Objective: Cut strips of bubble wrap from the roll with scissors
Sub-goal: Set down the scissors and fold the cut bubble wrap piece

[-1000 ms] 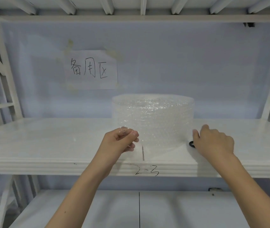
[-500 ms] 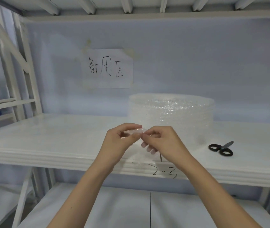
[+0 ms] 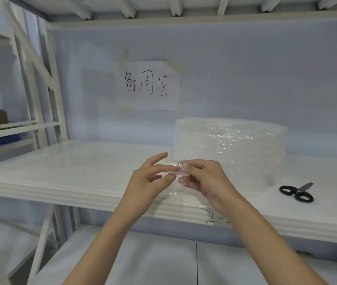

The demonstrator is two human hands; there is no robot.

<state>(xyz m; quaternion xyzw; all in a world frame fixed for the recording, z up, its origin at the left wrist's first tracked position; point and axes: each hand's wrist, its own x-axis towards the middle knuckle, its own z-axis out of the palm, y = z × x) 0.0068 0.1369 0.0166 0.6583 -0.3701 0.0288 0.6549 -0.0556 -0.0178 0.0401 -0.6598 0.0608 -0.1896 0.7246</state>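
A roll of clear bubble wrap stands upright on the white shelf. Its loose end hangs toward me at the shelf's front edge. My right hand pinches the top corner of that loose end. My left hand touches the same corner from the left, with thumb and middle fingers on the film and the index finger raised. Black-handled scissors lie flat on the shelf to the right of the roll, apart from both hands.
A paper sign with handwritten characters is taped to the back wall. White rack uprights stand at the left, with another shelf board below. "2-" is written on the shelf's front lip.
My right hand left the scissors on the shelf and came across to the loose end, joining my left hand. My left fingers have spread apart. The view shifted left.
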